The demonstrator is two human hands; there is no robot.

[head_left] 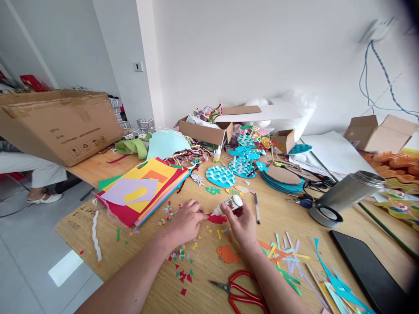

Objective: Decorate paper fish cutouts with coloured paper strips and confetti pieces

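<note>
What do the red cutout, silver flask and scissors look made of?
Red cutout: probably matte paper or thin card; flat, evenly coloured.
Silver flask: likely smooth metal, by its grey sheen.
Scissors: dark blades look metal; glossy red handles perhaps plastic-coated, judging by highlights.

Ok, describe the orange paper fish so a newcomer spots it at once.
On the light wooden table, find the red-handled metal scissors by the right forearm. Just beyond them lies the orange paper fish. Marked with dark lines, it is orange, unlike the red paper fish farther off, by the white plastic bottle.
</note>
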